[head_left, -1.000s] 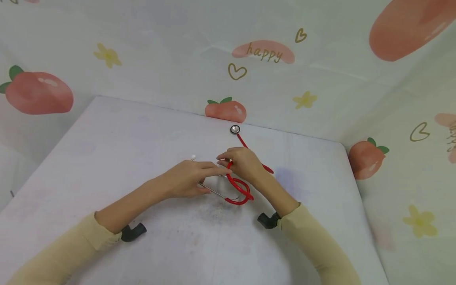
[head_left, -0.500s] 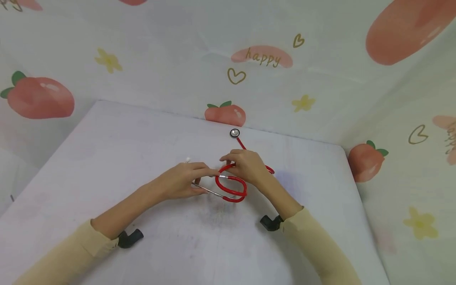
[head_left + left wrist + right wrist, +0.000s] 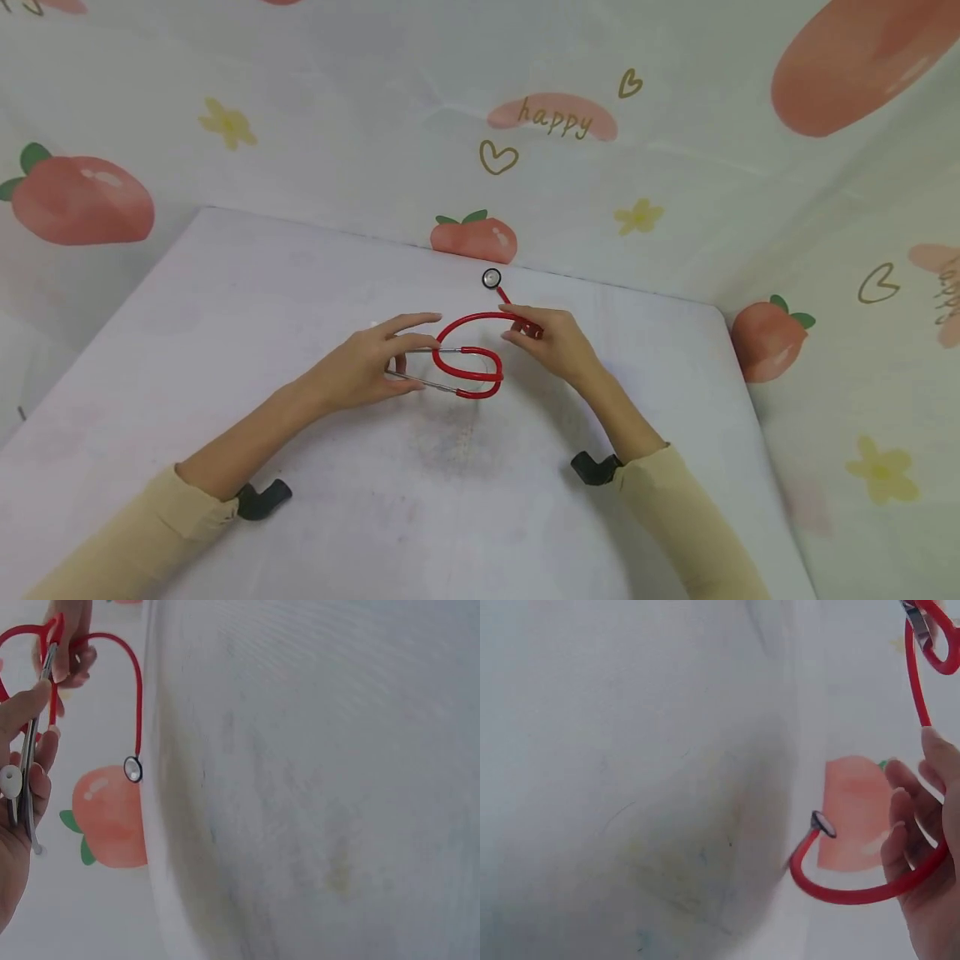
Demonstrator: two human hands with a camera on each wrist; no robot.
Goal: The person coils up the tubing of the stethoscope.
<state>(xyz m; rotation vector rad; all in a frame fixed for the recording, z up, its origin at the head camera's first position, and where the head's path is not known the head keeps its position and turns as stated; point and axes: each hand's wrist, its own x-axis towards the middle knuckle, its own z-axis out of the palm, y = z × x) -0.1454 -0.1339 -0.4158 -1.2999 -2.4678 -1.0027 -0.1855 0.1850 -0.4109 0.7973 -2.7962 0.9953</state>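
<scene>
A stethoscope with red tubing (image 3: 480, 377) is held between both hands above the white table. My left hand (image 3: 367, 367) grips its metal ear tubes (image 3: 28, 761), thumb on one side and fingers on the other. A white ear tip (image 3: 10, 781) shows beside the palm in the left wrist view. To the right, my right hand (image 3: 558, 342) pinches the red tubing, which loops between the hands. In the right wrist view the tubing also runs across the right palm and curves away to the round chest piece (image 3: 823, 824). From above, that silver disc with a black rim appears near the table's back edge.
The white table (image 3: 420, 517) meets a fabric backdrop (image 3: 360, 125) printed with peaches, flowers and hearts at the back. Another backdrop panel stands along the right side. A black curved piece (image 3: 262, 500) sticks out at the left cuff, and a similar one (image 3: 595, 468) at the right.
My hands have moved apart, the right one rightward with the tubing and the left slightly leftward with the ear tubes. The tubing loop between them has widened and shifted left.
</scene>
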